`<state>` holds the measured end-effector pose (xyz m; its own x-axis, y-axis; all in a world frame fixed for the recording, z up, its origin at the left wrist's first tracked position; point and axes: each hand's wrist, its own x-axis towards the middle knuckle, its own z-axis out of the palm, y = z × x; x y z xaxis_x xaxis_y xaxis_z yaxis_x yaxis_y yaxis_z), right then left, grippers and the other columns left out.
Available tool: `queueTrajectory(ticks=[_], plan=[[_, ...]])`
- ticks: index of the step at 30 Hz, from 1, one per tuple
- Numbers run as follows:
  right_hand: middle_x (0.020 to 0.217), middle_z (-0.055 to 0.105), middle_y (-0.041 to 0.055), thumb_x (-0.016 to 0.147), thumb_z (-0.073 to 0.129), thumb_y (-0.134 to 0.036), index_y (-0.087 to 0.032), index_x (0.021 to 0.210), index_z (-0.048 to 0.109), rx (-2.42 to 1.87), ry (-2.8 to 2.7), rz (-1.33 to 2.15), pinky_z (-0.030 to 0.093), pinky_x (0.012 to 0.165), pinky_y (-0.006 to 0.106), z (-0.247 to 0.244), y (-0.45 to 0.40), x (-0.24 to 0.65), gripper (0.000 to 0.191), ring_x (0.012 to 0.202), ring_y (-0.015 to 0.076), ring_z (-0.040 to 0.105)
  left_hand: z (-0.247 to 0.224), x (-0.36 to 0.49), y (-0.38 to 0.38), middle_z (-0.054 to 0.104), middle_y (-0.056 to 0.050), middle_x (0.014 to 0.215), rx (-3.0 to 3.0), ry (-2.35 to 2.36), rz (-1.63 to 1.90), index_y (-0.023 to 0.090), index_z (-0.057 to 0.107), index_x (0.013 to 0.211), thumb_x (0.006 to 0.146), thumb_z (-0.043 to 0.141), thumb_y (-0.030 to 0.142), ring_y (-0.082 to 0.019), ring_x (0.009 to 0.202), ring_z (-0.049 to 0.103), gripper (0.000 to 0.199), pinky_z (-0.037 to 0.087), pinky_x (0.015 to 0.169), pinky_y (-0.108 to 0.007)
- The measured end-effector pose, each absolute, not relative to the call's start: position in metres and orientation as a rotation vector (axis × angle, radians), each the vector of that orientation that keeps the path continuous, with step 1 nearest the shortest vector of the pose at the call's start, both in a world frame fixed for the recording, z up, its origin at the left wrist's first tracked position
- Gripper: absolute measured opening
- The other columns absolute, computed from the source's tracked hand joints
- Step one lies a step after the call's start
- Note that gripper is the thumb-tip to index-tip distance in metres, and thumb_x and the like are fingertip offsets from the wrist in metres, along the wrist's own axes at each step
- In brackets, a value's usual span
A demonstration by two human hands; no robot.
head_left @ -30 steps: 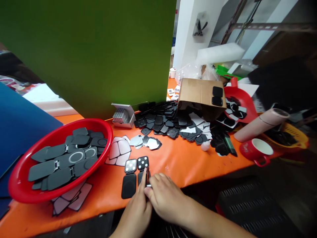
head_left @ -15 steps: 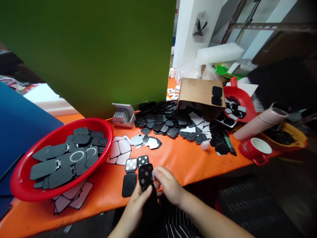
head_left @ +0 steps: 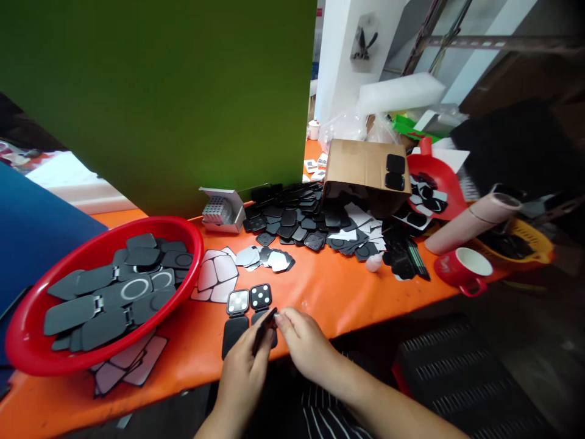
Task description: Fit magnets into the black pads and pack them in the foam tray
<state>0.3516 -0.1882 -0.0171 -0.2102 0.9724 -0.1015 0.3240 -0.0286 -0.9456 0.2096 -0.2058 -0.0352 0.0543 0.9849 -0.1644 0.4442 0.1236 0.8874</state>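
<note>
At the far left of the frame, a round red plastic basin [head_left: 27, 360] sits on the orange table cover [head_left: 347, 292], loaded with flat dark grey hinged pads [head_left: 114, 292]. Pale pink backing sheets [head_left: 214, 277] lie just right of the basin's rim. Low in the middle, two square black plates with white dots [head_left: 249, 300] rest side by side on the cover, with a flat black rounded pad [head_left: 233, 335] just below the left one. The left hand [head_left: 244, 372] comes up from the bottom edge, fingers curled, pinching a thin black flat plate [head_left: 264, 329] that stands tilted on edge just below the right dotted plate. The right hand [head_left: 304, 344] touches the plate's upper end, fingertips pressed together on it. Above, toward the centre, a heap of small black square parts [head_left: 297, 219] spreads before a tipped brown cardboard box [head_left: 361, 171]. At the right sit a red ceramic mug [head_left: 461, 268] and a pale pink cardboard tube [head_left: 470, 222].
</note>
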Motion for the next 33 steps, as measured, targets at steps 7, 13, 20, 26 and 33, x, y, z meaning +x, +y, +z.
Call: queueTrajectory(ticks=[7,13,20,26,33], plan=[[0.073,0.05,0.001,0.086,0.036,-0.038,-0.016,0.071,0.048,-1.197,-1.196,1.618,0.037,0.066,0.025,-0.024,-0.19,0.352,0.029,0.072,0.0126,0.047,-0.044,0.2,-0.215,0.05,-0.001,0.125,2.183,1.464,0.621,0.028,0.036,0.128,0.078,0.04,0.013,-0.016,0.111,0.049,0.052,0.043,0.09,-0.027],[0.06,0.039,-0.004,0.078,0.051,-0.036,-0.016,0.063,0.042,-1.164,-0.7,1.695,0.031,0.053,0.02,-0.036,-0.193,0.341,0.026,0.056,0.008,0.036,-0.045,0.21,-0.215,0.05,-0.005,0.125,2.189,1.429,0.61,0.024,0.034,0.129,0.079,0.04,0.013,-0.018,0.11,0.05,0.051,0.044,0.088,-0.028],[0.053,0.031,-0.0054,0.084,0.034,-0.036,-0.017,0.067,0.046,-1.077,-0.646,1.766,0.03,0.051,0.022,-0.037,-0.183,0.353,0.028,0.048,0.0079,0.029,-0.04,0.225,-0.202,0.066,-0.008,0.091,1.28,1.504,0.8,0.015,0.054,0.102,0.083,0.04,0.037,-0.023,0.083,0.062,0.032,0.049,0.073,-0.033],[0.078,0.053,0.0028,0.088,0.033,-0.024,-0.018,0.076,0.049,-1.406,-1.791,1.044,0.035,0.073,0.029,-0.018,-0.185,0.357,0.021,0.076,0.0151,0.047,-0.03,0.227,-0.2,0.056,-0.01,0.113,1.555,1.593,0.613,0.019,0.044,0.116,0.085,0.035,0.032,-0.023,0.105,0.052,0.035,0.041,0.086,-0.037],[0.082,0.055,0.0047,0.088,0.033,-0.024,-0.018,0.084,0.051,-1.584,-2.092,0.687,0.035,0.079,0.033,-0.019,-0.191,0.35,0.019,0.083,0.0191,0.047,-0.024,0.229,-0.203,0.055,-0.015,0.115,1.893,1.677,0.283,0.012,0.035,0.123,0.085,0.027,0.021,-0.023,0.103,0.055,0.04,0.043,0.084,-0.038]])
